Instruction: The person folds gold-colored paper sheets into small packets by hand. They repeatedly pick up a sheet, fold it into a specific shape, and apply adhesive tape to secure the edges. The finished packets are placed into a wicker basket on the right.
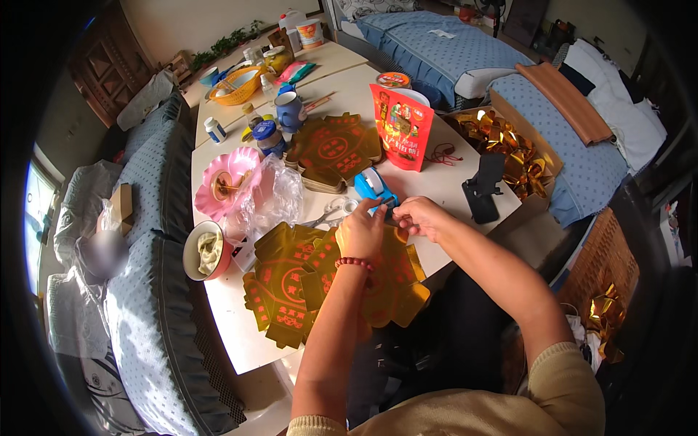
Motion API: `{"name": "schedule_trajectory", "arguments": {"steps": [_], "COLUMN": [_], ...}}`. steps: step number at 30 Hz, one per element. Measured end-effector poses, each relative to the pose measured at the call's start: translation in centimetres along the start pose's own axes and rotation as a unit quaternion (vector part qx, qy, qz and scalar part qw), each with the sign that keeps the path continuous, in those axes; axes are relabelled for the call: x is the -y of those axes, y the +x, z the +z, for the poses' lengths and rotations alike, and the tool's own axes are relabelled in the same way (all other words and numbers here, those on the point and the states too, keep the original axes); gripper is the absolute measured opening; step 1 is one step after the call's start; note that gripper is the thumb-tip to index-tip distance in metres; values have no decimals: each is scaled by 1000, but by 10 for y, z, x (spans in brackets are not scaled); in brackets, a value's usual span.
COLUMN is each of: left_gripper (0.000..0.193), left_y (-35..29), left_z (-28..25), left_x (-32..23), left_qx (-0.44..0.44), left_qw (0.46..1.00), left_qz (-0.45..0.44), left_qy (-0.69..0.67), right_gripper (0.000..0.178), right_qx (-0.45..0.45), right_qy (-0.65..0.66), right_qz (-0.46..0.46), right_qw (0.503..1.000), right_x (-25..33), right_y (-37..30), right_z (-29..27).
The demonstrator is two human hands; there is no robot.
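My left hand [360, 231], with a red bead bracelet at the wrist, is closed in a pinch at the near side of a blue tape dispenser [376, 190]. Close beside it, my right hand [422, 218] also has its fingers pinched together at the dispenser's front end. Whatever lies between the fingertips is too small to make out. Below my hands, flat gold cardboard cutouts [287, 285] with red print overlap at the table's near edge. Scissors [331, 209] lie left of the dispenser. Behind it sits a stack of gold cutouts [336, 149].
A red pouch [402, 129] stands behind the dispenser, and a black phone stand [480, 190] is at the right. Leftward are a pink dish [227, 182], clear plastic wrap [275, 196] and a bowl [207, 251]. A cardboard box [550, 156] holds folded gold pieces.
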State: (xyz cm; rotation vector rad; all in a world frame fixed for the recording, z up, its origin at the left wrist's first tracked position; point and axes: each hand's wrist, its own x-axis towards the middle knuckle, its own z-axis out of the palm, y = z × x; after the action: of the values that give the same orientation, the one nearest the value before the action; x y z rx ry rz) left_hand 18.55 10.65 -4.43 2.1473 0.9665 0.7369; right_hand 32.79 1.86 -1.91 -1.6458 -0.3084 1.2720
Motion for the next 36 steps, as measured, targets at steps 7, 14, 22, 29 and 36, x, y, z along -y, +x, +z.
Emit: {"name": "schedule_trajectory", "arguments": {"steps": [7,14,22,29,36], "left_gripper": [17,16,52,60,58], "left_y": [7,-14,-52,-57,-58], "left_z": [10,-28,-59,-53,-54], "left_x": [12,-12,11,29,27], "left_qx": [12,46,83,95,97], "left_qw": [991,973,962,977,979], "left_qz": [-34,-17,224,184,177], "left_qy": [-132,-226,133,55,33], "right_gripper": [10,14,17,16,18], "right_qx": [32,94,197,207,203], "right_qy": [-37,-94,-217,-382,-457], "right_qz": [-61,-226,-257,-242,-201], "right_qw": [997,965,921,868,843], "right_x": [-17,-13,-26,1,6], "right_y": [11,-45,-50,-51,-36], "right_z": [4,-24,-47,-24,0]}}
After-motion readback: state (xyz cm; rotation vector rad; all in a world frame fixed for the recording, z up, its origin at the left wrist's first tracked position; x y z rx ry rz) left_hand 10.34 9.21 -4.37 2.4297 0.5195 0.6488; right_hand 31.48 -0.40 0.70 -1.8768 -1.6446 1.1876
